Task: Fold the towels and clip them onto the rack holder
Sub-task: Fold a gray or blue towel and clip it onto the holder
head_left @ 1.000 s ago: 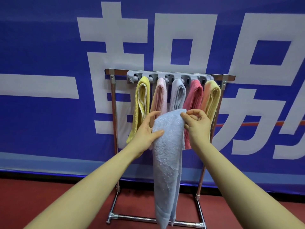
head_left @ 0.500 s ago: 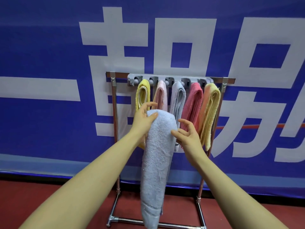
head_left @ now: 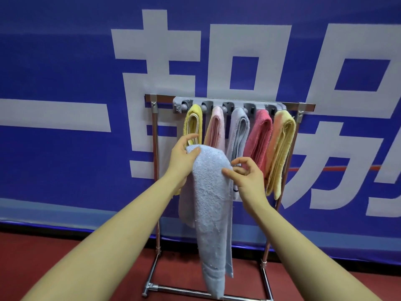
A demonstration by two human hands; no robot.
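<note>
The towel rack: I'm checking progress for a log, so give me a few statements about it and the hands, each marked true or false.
1. Five folded towels hang from the grey clip holder. True.
2. The light blue towel is already clipped on. False: it hangs from the hands, in front of the rack.
3. The left hand grips the light blue towel's top. True.
4. The yellow towel hangs at the rack's right end. False: it is leftmost; a peach and yellow towel is rightmost.
5. The right hand is clenched round the rack's post. False: its fingers touch the light blue towel's edge.
</note>
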